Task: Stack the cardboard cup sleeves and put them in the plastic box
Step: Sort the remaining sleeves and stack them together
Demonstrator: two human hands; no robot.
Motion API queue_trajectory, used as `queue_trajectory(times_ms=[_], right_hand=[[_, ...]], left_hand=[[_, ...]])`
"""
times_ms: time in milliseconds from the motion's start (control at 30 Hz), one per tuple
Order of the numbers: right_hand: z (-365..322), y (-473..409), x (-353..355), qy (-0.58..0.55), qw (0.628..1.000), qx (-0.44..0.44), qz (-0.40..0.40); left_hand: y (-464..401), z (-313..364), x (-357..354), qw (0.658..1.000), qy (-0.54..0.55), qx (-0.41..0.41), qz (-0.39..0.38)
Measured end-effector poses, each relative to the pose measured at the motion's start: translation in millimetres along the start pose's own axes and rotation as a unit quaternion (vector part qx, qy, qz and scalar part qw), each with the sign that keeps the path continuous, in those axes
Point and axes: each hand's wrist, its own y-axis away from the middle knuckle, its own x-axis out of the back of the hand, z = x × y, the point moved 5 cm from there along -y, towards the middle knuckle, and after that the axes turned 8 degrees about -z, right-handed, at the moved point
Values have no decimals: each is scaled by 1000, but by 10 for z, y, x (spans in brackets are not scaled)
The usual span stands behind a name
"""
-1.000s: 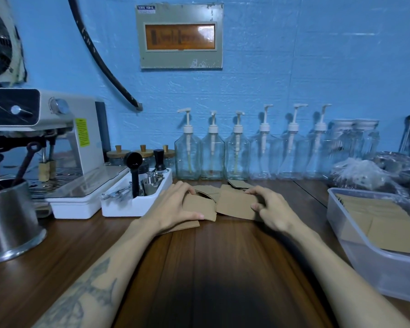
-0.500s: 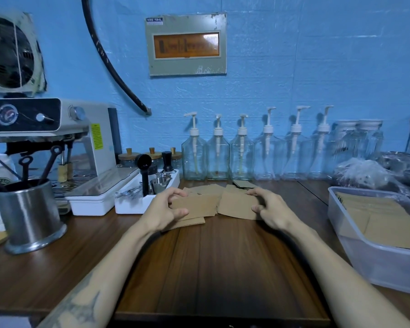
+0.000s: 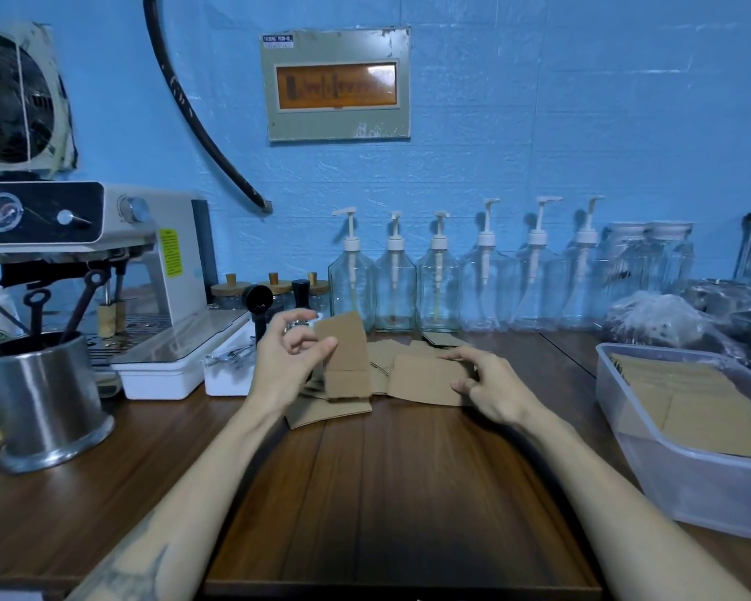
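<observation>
Cardboard sleeves (image 3: 426, 379): flat, tan; left hand (image 3: 285, 366) pinches one, right hand (image 3: 493, 390) grips another.

Wooden counter (image 3: 399, 492) bears loose cup sleeves (image 3: 426, 379), plastic box (image 3: 686, 474), steel canister (image 3: 44, 401).

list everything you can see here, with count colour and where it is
cup sleeves: loose pile, count unclear, brown, middle of the table
raised sleeve: one, brown, upright in the left hand
plastic box: one, clear, right edge of the table, brown sleeves stacked inside
pump bottles: six, clear with white pumps, row along the wall
coffee machine: one, white and black, back left
metal pot: one, silver, front left, dark tools standing in it
white trays: two, beside the machine
small jars: three, wooden stoppers, behind the trays
fan: one, upper left wall
wall panel: one, grey with orange window
table: one, dark wood
left hand: pinches the raised sleeve
right hand: grips the sleeve pile's right edge
</observation>
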Motion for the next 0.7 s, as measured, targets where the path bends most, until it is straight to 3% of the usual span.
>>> queue_trajectory(times_ms=[133,300,400,533,700], right_hand=[[-63,0,-16,-8,1000,12,-3],[-59,-1,-64,-33,999,7,-26],[-113,10,-110,-46,997,16,-53],[-259,67,-192,-56,994,29,-91],[-390,111,-311,-79,987,46,-133]], left_hand=[[92,65,-202,994,-87,-21,-64],[176,-195,-428,944,-245,-29,-217],[166,-246,-432,940,-277,-32,-194],[189,-341,-443,940,-293,26,-175],[267,-298,-575,902,-378,9,-206]])
